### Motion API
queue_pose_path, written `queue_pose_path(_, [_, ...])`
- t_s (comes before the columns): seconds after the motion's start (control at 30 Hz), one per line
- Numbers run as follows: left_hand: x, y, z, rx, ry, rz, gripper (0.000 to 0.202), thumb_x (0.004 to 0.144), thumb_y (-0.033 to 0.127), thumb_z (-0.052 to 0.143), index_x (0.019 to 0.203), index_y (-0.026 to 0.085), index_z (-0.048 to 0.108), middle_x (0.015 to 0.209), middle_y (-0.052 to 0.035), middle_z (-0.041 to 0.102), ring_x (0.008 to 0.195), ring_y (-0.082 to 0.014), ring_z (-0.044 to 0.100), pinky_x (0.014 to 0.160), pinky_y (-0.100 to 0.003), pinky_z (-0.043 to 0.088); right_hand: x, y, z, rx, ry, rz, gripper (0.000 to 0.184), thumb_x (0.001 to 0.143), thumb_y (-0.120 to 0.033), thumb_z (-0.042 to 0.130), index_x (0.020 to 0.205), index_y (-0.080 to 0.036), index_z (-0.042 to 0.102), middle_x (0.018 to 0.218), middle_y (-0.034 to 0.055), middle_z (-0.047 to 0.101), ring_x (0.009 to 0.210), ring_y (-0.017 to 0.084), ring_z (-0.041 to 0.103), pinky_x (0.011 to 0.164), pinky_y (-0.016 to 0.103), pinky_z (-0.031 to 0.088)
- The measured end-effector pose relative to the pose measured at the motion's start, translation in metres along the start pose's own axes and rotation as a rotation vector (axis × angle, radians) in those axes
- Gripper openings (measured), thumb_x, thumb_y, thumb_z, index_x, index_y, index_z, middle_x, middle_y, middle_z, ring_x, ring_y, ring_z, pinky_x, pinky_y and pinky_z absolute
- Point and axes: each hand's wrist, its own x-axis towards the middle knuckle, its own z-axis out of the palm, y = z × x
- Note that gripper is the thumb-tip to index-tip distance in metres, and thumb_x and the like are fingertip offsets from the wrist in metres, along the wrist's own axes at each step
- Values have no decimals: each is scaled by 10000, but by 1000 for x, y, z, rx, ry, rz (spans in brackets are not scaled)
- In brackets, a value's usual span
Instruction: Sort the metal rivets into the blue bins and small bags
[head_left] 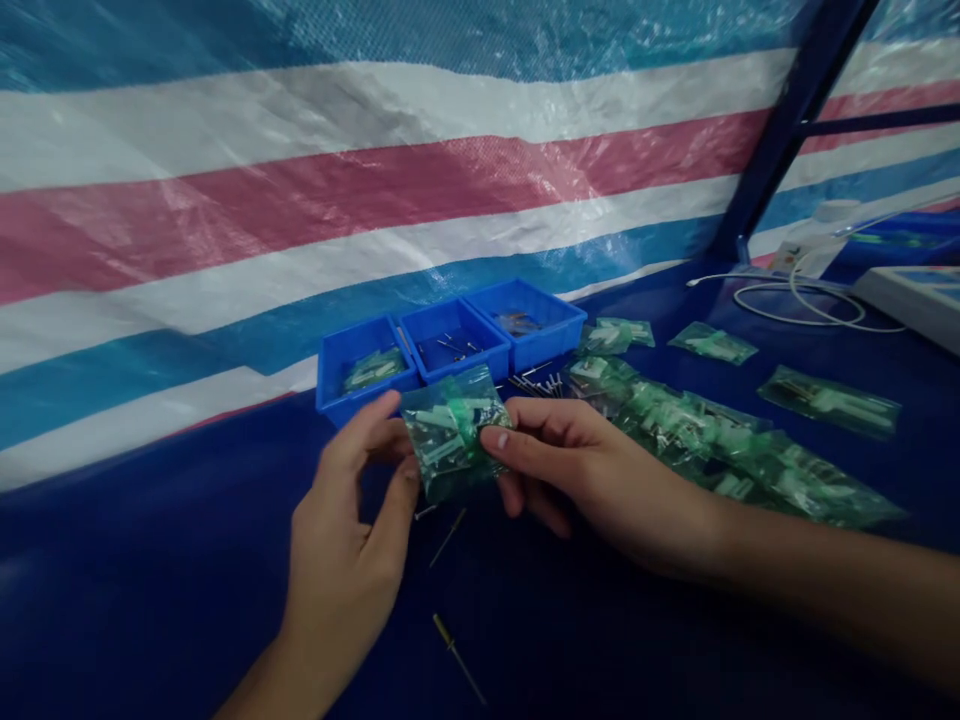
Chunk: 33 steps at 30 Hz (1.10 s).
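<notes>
Both my hands hold one small green plastic bag [450, 432] of small parts above the dark blue table. My left hand [352, 500] pinches its left edge with thumb and fingers. My right hand [570, 465] grips its right edge, fingers curled. Just behind the bag stand three joined blue bins [450, 345]; the left bin holds another green bag [373, 368], the middle one a few small metal pins. Loose thin pins [448, 537] lie on the table under my hands.
A pile of several green bags [720, 445] lies to the right, with more scattered behind it. Loose screws [536, 383] sit beside the bins. A white cable [795, 300] and a white device lie far right. A striped tarp hangs behind.
</notes>
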Motion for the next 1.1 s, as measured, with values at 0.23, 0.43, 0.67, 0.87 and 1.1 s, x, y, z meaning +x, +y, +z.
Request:
queue_pose_path(0.23, [4, 9, -3, 56, -48, 57, 191, 767, 287, 619, 935, 350, 683, 830, 58, 698, 710, -158, 627, 645, -238, 486, -1, 0, -1, -13, -97, 28, 376, 875, -474, 434, 675, -159, 477, 549, -33, 530, 393, 38, 403, 383, 161, 291])
queue_pose_path(0.43, [4, 13, -4, 164, -41, -91, 399, 781, 406, 547, 433, 213, 514, 417, 57, 507, 366, -96, 445, 373, -209, 311, -2, 1, -2, -130, 121, -79, 367, 744, -492, 626, 742, -193, 414, 547, -85, 378, 463, 45, 332, 399, 155, 259])
queue_pose_path(0.67, [2, 15, -3, 115, -76, -90, 383, 798, 412, 511, 478, 203, 504, 388, 57, 377, 355, -84, 339, 349, -208, 253, -1, 0, -3, -202, -69, -92, 391, 895, -342, 442, 556, -174, 343, 472, -76, 340, 404, 31, 289, 371, 162, 226])
queue_pose_path(0.87, [1, 4, 0, -50, -18, -11, 387, 825, 228, 529, 1190, 349, 486, 898, 51, 665, 761, -120, 624, 675, -194, 501, 1, 2, -6, -24, -25, 7, 381, 913, -355, 416, 584, -166, 395, 431, -80, 380, 357, 27, 299, 352, 155, 217])
queue_pose_path(1.1, [4, 3, -3, -53, -114, 38, 208, 779, 257, 618, 952, 361, 669, 897, 59, 671, 787, -127, 629, 704, -189, 495, 2, 1, -3, -97, -31, 43, 443, 902, -469, 375, 589, -164, 445, 470, -51, 420, 381, 49, 367, 383, 181, 282])
